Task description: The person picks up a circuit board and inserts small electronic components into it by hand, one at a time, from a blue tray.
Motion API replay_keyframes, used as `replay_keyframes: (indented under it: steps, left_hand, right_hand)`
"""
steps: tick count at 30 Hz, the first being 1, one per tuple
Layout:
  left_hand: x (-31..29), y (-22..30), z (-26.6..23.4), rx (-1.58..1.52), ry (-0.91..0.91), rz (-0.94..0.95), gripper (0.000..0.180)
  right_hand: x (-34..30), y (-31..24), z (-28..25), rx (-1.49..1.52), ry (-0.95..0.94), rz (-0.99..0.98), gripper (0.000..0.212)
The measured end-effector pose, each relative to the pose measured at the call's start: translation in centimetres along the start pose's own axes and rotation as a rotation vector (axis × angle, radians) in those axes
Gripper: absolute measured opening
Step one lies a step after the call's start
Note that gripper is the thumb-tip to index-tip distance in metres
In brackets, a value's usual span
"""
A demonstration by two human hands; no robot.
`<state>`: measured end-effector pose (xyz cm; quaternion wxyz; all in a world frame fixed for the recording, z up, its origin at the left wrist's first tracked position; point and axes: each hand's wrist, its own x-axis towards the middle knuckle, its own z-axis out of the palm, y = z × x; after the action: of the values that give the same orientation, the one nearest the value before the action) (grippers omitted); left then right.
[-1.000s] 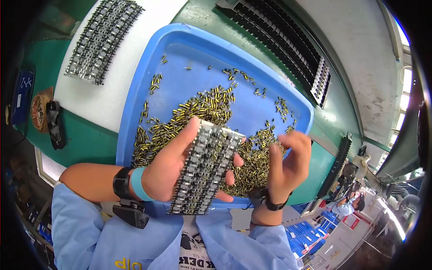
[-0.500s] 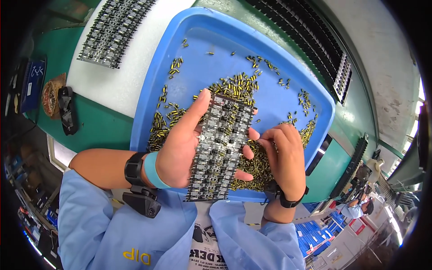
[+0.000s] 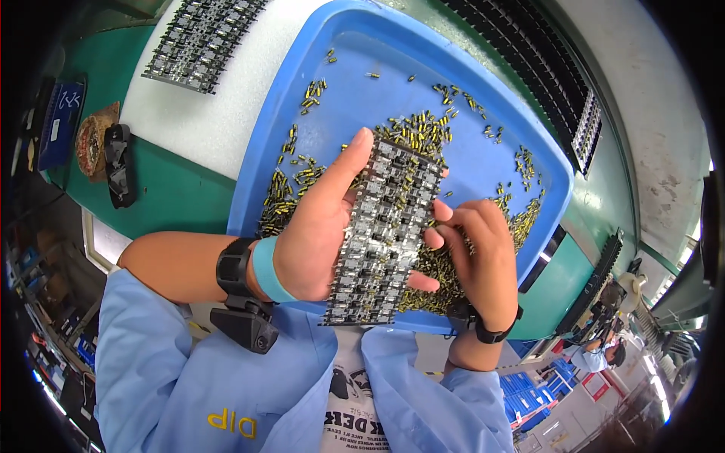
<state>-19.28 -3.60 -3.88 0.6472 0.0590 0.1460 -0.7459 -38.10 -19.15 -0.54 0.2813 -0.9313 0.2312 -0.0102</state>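
Observation:
My left hand holds a long panel of small circuit boards flat on its palm, over the near side of a blue plastic tray. My right hand is at the panel's right edge, fingertips pinched against it; whether it holds a part I cannot tell. Many small yellow-green cylindrical components lie loose in the tray, heaped under and around the panel. A black band and a light blue band sit on my left wrist, a dark band on my right.
A second panel of circuit boards lies on a white pad left of the tray. Long black racks run along the far right of the green bench. A tape roll and a black tool sit at the left.
My right hand came in from the tray's right side to the panel's right edge. The panel has stayed on my left palm.

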Motion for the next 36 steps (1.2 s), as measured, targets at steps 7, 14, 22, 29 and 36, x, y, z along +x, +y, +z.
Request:
replay_keyframes:
  steps: [7,14,22,29,36]
  left_hand:
    - [0.4,0.0,0.6,0.065,0.008,0.018,0.089]
    - [0.5,-0.2,0.2,0.097,-0.02,0.025,0.089]
    - [-0.1,-0.5,0.8,0.118,0.044,0.041,0.083]
    - [0.0,-0.3,1.4,0.135,0.09,0.049,0.08]
    - [0.1,-0.7,1.2,0.164,0.108,0.034,0.077]
  right_hand:
    - [-1.2,0.3,-0.1,0.394,0.205,0.193,0.013]
    - [-0.4,-0.6,-0.2,0.54,0.312,0.096,0.013]
    - [-0.9,-1.3,1.0,1.054,0.213,0.299,0.014]
    - [-0.3,-0.3,1.6,0.884,0.268,0.073,0.013]
    - [-0.5,-1.5,2.3,0.736,0.324,0.001,0.015]
